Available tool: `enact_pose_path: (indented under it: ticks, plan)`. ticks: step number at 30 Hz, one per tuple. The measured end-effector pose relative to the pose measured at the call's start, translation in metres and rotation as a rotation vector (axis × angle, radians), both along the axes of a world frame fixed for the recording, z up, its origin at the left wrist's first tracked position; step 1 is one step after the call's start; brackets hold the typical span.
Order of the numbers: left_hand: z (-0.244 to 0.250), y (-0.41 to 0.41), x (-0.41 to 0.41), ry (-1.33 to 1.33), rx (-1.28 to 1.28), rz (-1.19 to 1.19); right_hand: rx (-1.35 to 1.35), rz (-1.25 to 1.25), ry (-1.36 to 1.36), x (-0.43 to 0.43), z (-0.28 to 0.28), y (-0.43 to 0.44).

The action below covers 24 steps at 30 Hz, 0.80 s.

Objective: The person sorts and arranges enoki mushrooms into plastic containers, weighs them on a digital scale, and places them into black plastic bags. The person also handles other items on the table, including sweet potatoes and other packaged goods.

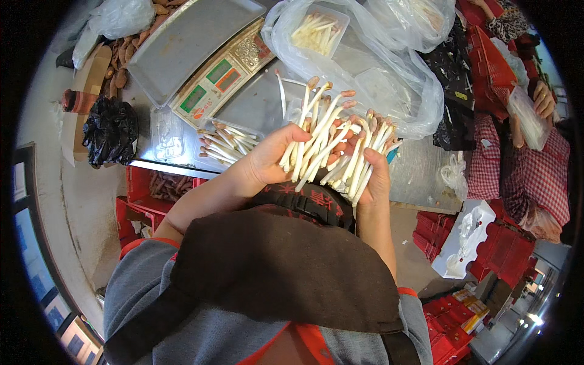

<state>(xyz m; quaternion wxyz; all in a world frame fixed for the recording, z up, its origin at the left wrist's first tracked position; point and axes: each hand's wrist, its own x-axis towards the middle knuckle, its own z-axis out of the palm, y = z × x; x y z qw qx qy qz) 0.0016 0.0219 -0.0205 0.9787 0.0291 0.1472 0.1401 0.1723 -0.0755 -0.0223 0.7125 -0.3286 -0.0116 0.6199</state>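
My left hand is closed around a bunch of long white vegetable shoots with brownish tips. A second bunch of the same shoots is in my right hand, its thumb laid across the stalks. The two bunches meet side by side above the table's near edge, their tips pointing away from me. Beyond my left forearm, more shoots lie in a clear plastic tray. A few loose pale stalks rest on the metal table behind the bunches.
A digital scale with a metal pan stands at back left. Near it are a clear container and a black plastic bag. A large clear bag holds a tub of shoots. Another person's hand is at right.
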Motion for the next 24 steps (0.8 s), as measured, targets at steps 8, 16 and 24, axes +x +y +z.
enact_pose_path:
  ticks: [8,16,24]
  plan:
    - [0.015,0.0,-0.006,0.19,0.342,0.08,0.168,-0.001,0.142,-0.009,-0.001,-0.003]
    - [0.036,-0.013,0.01,0.365,0.741,0.027,0.158,-0.063,-0.011,-0.019,0.018,-0.001]
    - [0.028,-0.018,0.016,0.292,0.643,0.085,0.101,-0.054,-0.041,-0.019,0.021,-0.005]
